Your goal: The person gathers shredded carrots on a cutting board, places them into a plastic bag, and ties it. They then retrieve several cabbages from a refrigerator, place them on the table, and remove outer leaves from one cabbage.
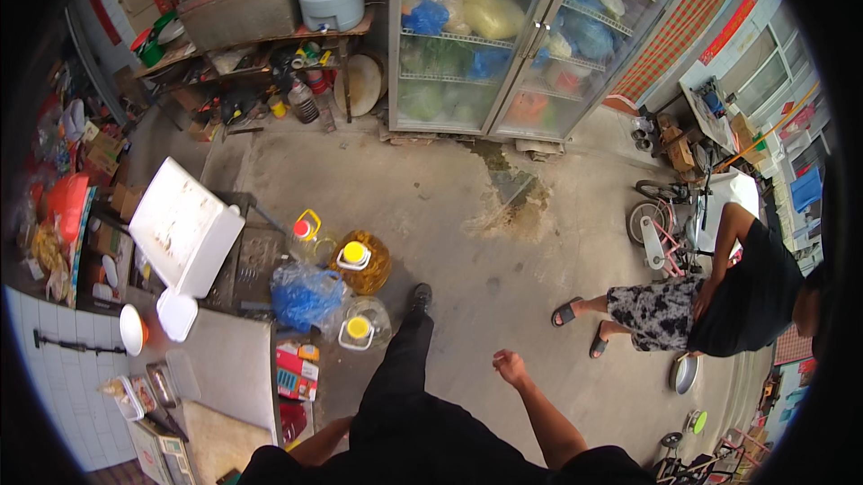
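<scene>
My right hand (510, 368) hangs over the concrete floor, its fingers loosely curled; nothing shows in it. Of my left arm only the forearm is seen, low at the left of my body; the hand is hidden behind my black clothing. A steel-topped table (232, 357) stands to my left, with a cutting board (222, 441) on it. On the floor past its corner are a large jar with a yellow lid (362, 262), filled with something brown, a clear jug (367, 323) and a blue plastic bag (307, 297).
A glass-door refrigerator (482, 47) stands across the yard, with a wet patch (516, 195) on the floor before it. At right a person (748, 283) in sandals holds a metal pan (685, 374); a pink bicycle (664, 242) stands beyond. A white foam box (185, 229) leans at left.
</scene>
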Demonstrator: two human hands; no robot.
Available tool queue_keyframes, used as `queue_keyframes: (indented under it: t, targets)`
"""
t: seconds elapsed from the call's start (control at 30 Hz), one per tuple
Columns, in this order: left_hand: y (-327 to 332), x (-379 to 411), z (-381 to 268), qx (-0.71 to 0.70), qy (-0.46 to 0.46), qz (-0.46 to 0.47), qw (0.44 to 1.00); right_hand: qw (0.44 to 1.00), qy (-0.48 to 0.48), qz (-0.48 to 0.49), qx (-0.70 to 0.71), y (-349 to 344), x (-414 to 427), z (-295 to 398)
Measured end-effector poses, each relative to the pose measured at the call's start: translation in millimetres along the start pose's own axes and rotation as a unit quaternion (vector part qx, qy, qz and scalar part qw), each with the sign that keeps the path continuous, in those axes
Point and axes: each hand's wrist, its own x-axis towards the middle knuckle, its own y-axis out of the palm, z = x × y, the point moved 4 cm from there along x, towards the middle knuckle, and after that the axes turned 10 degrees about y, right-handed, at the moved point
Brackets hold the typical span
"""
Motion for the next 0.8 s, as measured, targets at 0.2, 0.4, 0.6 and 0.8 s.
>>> queue_keyframes:
  t: [0.2,0.4,0.6,0.8]
  targets:
    - [-138.6,45.1,-82.8,0.007,-0.162,0.046,0.986,0.990,0.063,0.125,-0.002,-38.8,54.3,0.9]
    - [-333.1,34.8,-341.7,0.023,0.152,-0.151,0.976,0.966,0.111,0.056,0.225,-127.1,118.4,51.8]
    - [-393.0,-29.3,-663.8,0.085,0.304,-0.352,0.881,0.960,0.219,0.130,0.118,-171.0,209.6,60.5]
    - [-377.5,0.2,-721.1,-0.003,0.276,-0.417,0.866,0.982,0.098,0.159,0.005,-234.4,366.2,93.4]
